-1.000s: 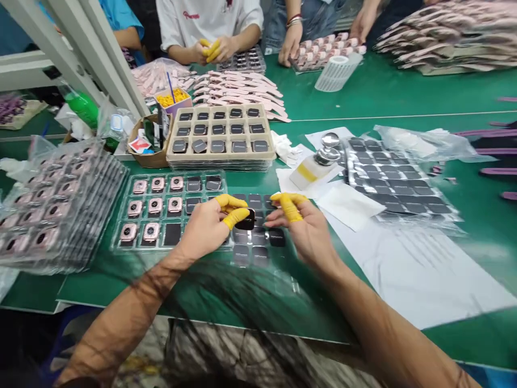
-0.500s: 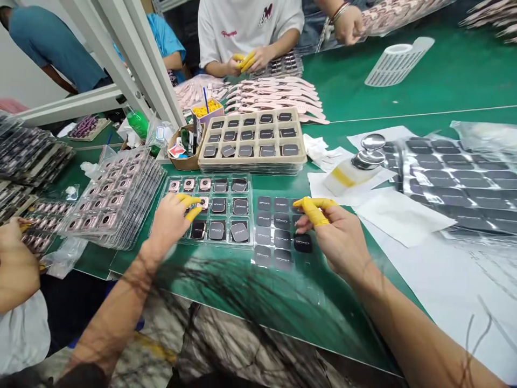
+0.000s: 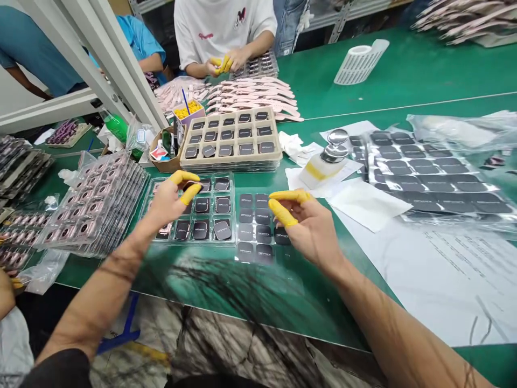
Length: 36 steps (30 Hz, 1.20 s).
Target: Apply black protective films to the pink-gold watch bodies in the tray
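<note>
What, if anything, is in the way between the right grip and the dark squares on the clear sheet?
Nothing visible. The right grip is right by the dark squares, partly hiding some. The pump bottle stands farther back, out of the way.

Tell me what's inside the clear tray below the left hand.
The clear tray holds dark square pieces, and part of a pink-rimmed case shows near its front-left corner. The left hand covers other compartments, so what lies in those can't be seen.
</note>
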Available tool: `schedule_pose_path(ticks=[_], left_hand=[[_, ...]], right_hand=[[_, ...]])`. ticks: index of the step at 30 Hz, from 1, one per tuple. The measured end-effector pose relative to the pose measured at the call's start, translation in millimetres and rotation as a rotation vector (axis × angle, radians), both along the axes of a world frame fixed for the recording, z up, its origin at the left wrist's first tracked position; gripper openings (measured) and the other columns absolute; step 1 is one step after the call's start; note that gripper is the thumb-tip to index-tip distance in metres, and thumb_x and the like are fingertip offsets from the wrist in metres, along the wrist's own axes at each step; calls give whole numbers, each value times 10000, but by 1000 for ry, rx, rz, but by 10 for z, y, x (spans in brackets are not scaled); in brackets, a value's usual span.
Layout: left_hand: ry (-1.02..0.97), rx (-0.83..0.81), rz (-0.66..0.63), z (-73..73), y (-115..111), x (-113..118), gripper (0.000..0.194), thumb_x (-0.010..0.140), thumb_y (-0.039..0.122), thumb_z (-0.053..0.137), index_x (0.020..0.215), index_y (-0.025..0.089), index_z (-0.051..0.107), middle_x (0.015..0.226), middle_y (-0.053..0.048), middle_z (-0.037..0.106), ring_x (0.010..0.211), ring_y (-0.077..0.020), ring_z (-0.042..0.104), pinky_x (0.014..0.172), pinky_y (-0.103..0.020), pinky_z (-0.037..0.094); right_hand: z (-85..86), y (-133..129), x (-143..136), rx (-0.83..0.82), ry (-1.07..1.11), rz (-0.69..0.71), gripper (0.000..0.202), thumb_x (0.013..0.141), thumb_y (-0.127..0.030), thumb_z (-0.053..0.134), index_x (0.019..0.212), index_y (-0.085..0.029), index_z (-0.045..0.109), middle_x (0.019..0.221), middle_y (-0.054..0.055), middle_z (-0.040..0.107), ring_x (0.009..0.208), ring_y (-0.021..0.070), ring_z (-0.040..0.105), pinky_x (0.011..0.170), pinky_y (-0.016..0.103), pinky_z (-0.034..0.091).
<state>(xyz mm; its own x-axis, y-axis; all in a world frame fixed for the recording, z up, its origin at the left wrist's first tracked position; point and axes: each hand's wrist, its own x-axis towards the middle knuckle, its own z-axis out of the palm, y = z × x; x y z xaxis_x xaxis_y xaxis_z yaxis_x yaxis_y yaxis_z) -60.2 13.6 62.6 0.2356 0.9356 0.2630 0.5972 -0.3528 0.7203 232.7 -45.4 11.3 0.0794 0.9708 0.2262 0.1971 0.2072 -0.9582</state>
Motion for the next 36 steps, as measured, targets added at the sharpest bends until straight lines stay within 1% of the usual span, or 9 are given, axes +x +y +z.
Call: schedule_pose_path(ticks=[2, 5, 8, 11, 15, 19, 25, 31, 36], left_hand=[[-374, -253, -47, -50, -144, 440, 360, 862, 461, 756, 1079, 183, 685, 1015, -78, 734, 859, -207, 744, 870, -387, 602], [-631, -679, -178, -142, -320, 956, 573, 683, 500, 918, 1119, 193, 708, 996, -61, 728, 691, -175, 719, 674, -352, 620], [-775, -912, -177, -198, -409, 1086, 661, 545, 469, 1006, 1080, 184, 742, 960, -53, 737, 718, -175, 730, 634, -298, 618], [-851, -1036, -147, -210, -416, 989, 658, 543, 484, 1007, 1072, 182, 759, 851, -22, 723, 697, -148, 718, 632, -258, 615], [-799, -848, -29, -220, -354, 912, 656, 620, 480, 974, 1139, 194, 692, 803, 15, 690, 605, -102, 670, 555, -213, 563], [-719, -706, 4, -219, -333, 940, 609, 639, 369, 969, 1115, 189, 634, 915, 4, 690, 678, -104, 684, 676, -256, 604], [-632, -652, -25, -253, -378, 967, 691, 594, 238, 962, 1204, 211, 637, 1088, -29, 707, 746, -114, 709, 737, -269, 599], [-591, -636, -20, -333, -385, 973, 657, 600, 161, 921, 1208, 206, 675, 902, 1, 751, 759, -145, 730, 759, -280, 609], [-489, -662, -40, -381, -439, 994, 636, 633, 154, 875, 1243, 202, 700, 797, -8, 770, 743, -196, 757, 720, -315, 611]], right_hand=[[-7, 9, 42, 242, -153, 30, 233, 905, -340, 705, 1131, -292, 731, 1021, 42, 629, 771, 159, 608, 640, 334, 552], [-17, 32, 112, 489, -362, 171, 309, 909, -191, 661, 1173, -338, 725, 1188, 73, 633, 851, 176, 645, 668, 358, 577], [21, 17, 121, 568, -394, 250, 298, 898, -143, 660, 1069, -365, 760, 1173, 55, 678, 860, 176, 669, 688, 363, 586], [128, -7, 167, 456, -165, 260, 96, 881, -260, 733, 888, -349, 766, 1076, 33, 709, 817, 179, 676, 683, 371, 583], [163, 79, 578, -126, -37, 319, 315, 848, -601, 704, 814, -289, 732, 808, 27, 703, 557, 160, 584, 444, 307, 421], [-14, 224, 1058, -518, -717, 391, 349, 731, -483, 812, 545, -252, 628, 487, -7, 585, 422, 138, 470, 431, 296, 280], [-69, 230, 1048, -402, -926, 188, 362, 619, -458, 888, 839, -286, 658, 569, -41, 647, 480, 194, 545, 484, 319, 324], [-69, 307, 602, -97, -1019, -65, 76, 859, -270, 661, 899, -229, 711, 1046, 107, 715, 757, 233, 620, 584, 342, 366], [-20, 227, 328, 339, -554, 65, 104, 879, -343, 716, 831, -258, 683, 1034, 76, 723, 966, 257, 651, 776, 401, 500]])
